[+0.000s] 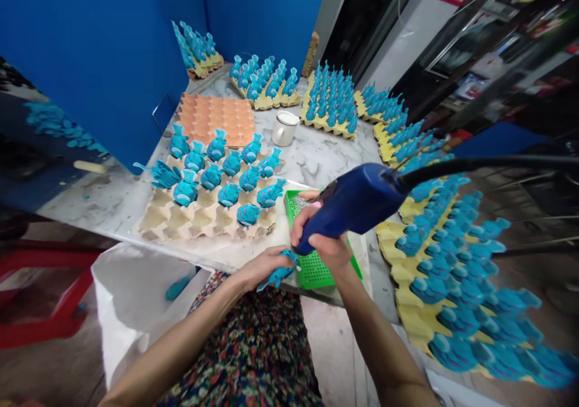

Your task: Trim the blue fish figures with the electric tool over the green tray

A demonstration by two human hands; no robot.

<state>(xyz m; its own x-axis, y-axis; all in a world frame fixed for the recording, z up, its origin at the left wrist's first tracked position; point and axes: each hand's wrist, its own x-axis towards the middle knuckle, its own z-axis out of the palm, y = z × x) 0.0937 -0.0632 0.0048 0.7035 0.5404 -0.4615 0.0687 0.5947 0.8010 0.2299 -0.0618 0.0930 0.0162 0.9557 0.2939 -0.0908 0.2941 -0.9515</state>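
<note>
My left hand (261,267) is closed around a small blue toy figure (274,278) at the table's front edge. My right hand (333,251) grips a dark blue electric screwdriver (357,197), a black cable running off its back end to the right. The tool's tip meets the toy or lies very near it; fingers hide the exact contact. Beneath my right hand is a green perforated basket (315,278), with small shiny metal pieces (300,202), seemingly screws, at its far end.
A beige egg tray (167,221) of similar toys stands left of the basket. Yellow egg trays (398,283) of toys line the right side and back. Behind are an orange egg tray (215,117) and a white mug (284,128). A white bag (131,292) hangs front left.
</note>
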